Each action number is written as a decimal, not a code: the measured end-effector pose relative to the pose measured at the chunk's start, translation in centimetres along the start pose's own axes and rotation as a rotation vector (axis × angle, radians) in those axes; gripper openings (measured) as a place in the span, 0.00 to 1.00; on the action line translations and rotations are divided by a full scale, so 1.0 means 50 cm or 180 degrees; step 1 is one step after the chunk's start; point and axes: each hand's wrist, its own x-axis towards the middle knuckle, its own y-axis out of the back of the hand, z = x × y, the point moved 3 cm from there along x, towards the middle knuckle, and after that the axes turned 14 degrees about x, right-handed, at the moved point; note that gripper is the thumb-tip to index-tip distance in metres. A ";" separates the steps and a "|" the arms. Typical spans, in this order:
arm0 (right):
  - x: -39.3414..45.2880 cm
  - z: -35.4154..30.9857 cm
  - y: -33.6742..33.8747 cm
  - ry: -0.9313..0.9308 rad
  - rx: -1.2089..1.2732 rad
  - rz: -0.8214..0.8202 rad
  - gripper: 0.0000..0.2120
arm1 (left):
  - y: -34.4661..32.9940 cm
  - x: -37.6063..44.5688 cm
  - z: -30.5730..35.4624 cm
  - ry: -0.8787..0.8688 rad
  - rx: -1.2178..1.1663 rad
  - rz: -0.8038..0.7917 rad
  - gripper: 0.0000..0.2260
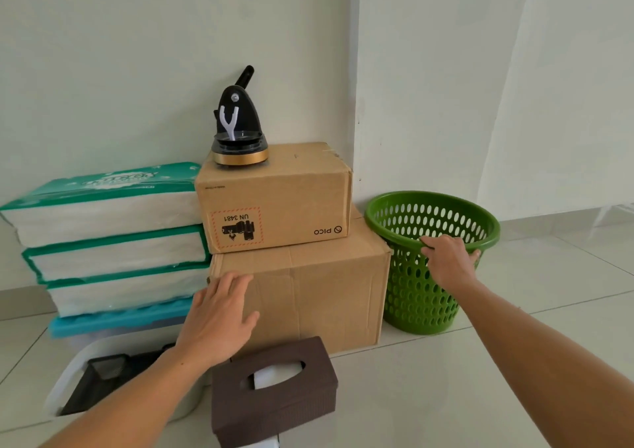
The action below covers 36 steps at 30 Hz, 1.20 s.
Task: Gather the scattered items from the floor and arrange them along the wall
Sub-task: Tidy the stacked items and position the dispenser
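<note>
A green perforated plastic basket stands on the floor by the wall corner, right beside a large cardboard box. My right hand grips its near rim. My left hand hovers open, fingers spread, in front of the large box's left part. On the large box sits a smaller cardboard box, and on that a black device with a gold base. A brown tissue box rests on the floor in front, near me.
Three green-and-white tissue packs are stacked against the wall at the left on a blue-lidded container. A white tub holding dark items sits below my left arm. Tiled floor stretches to the right of the basket.
</note>
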 end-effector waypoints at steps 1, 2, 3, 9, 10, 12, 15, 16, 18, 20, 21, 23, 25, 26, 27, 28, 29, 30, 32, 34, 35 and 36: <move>-0.003 0.000 -0.003 -0.0023 -0.0144 0.0019 0.13 | -0.001 -0.008 -0.005 -0.0088 -0.0026 -0.0050 0.29; -0.011 -0.001 -0.008 -0.0032 -0.0333 0.0040 0.18 | -0.001 -0.019 -0.010 -0.0180 -0.0048 -0.0129 0.29; -0.024 -0.005 -0.015 0.0015 -0.0483 0.0131 0.24 | -0.001 -0.029 -0.015 -0.0269 -0.0058 -0.0216 0.28; -0.229 -0.067 -0.094 0.1679 -0.0261 0.0523 0.23 | -0.071 -0.099 -0.061 -0.0031 -0.0396 -0.1100 0.17; -0.267 -0.072 -0.120 0.1783 -0.0183 0.0187 0.22 | -0.092 -0.112 -0.067 0.0103 -0.0493 -0.1320 0.19; -0.329 -0.073 -0.179 0.1670 0.0007 -0.0554 0.21 | -0.136 -0.134 -0.076 0.0385 -0.0672 -0.1785 0.24; -0.385 -0.070 -0.265 0.0828 0.0555 -0.1363 0.25 | -0.184 -0.150 -0.082 0.0843 -0.0952 -0.2216 0.26; -0.396 -0.072 -0.287 0.0388 0.0729 -0.1547 0.26 | -0.196 -0.151 -0.081 0.0960 -0.1049 -0.2238 0.24; -0.408 -0.077 -0.324 -0.0441 0.1064 -0.1766 0.27 | -0.219 -0.152 -0.075 0.1140 -0.1288 -0.2203 0.16; -0.413 -0.079 -0.356 -0.0844 0.1179 -0.1791 0.25 | -0.239 -0.156 -0.068 0.1279 -0.1406 -0.2065 0.12; -0.415 -0.080 -0.368 -0.0867 0.1122 -0.1759 0.24 | -0.248 -0.156 -0.067 0.1303 -0.1395 -0.1966 0.12; -0.423 -0.079 -0.387 -0.0797 0.0955 -0.1661 0.22 | -0.263 -0.155 -0.069 0.1242 -0.1289 -0.1792 0.14; -0.439 -0.081 -0.401 -0.0710 0.0923 -0.1592 0.21 | -0.274 -0.153 -0.074 0.1152 -0.1299 -0.1732 0.19; -0.447 -0.081 -0.405 -0.0653 0.0949 -0.1568 0.21 | -0.276 -0.151 -0.074 0.1133 -0.1390 -0.1740 0.22; -0.455 -0.083 -0.410 -0.0587 0.0970 -0.1554 0.21 | -0.279 -0.150 -0.077 0.1127 -0.1510 -0.1754 0.25; -0.462 -0.085 -0.415 -0.0534 0.0976 -0.1537 0.20 | -0.282 -0.147 -0.079 0.1113 -0.1620 -0.1751 0.26; -0.465 -0.086 -0.419 -0.0516 0.0973 -0.1500 0.20 | -0.286 -0.143 -0.082 0.1091 -0.1713 -0.1748 0.27; -0.466 -0.087 -0.420 -0.0529 0.0977 -0.1435 0.20 | -0.289 -0.139 -0.083 0.1054 -0.1785 -0.1743 0.27; -0.462 -0.088 -0.418 -0.0595 0.0981 -0.1304 0.21 | -0.294 -0.131 -0.082 0.1001 -0.1923 -0.1723 0.26; -0.458 -0.084 -0.418 -0.0603 0.0951 -0.1212 0.21 | -0.296 -0.124 -0.076 0.0980 -0.2012 -0.1677 0.25; -0.457 -0.082 -0.417 -0.0587 0.0925 -0.1191 0.21 | -0.296 -0.122 -0.071 0.0980 -0.2042 -0.1652 0.25; -0.455 -0.080 -0.417 -0.0571 0.0903 -0.1176 0.22 | -0.297 -0.120 -0.069 0.0986 -0.2062 -0.1620 0.25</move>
